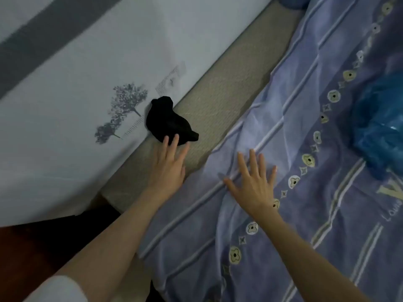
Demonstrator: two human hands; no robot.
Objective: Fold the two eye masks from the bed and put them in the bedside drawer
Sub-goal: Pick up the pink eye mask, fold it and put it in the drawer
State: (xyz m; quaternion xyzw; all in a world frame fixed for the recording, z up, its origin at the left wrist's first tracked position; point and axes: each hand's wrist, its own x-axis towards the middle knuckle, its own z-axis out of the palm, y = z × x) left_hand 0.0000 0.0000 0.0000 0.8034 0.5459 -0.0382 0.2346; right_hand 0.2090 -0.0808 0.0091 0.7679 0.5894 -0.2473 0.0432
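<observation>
A black eye mask (168, 120), crumpled into a lump, lies on the beige mattress strip (229, 94) against the white wall panel. My left hand (169, 166) stretches toward it with fingers spread, the fingertips just touching its near edge. Over the blue patterned quilt (283, 214), my right hand (253, 182) is open with fingers apart and holds nothing. Only one mask is in view, and no drawer is visible.
A white panel with a tree print (122, 105) and a grey stripe runs along the left. A blue plastic bag (379, 125) lies on the quilt at the right. Dark floor (32, 247) shows at the lower left.
</observation>
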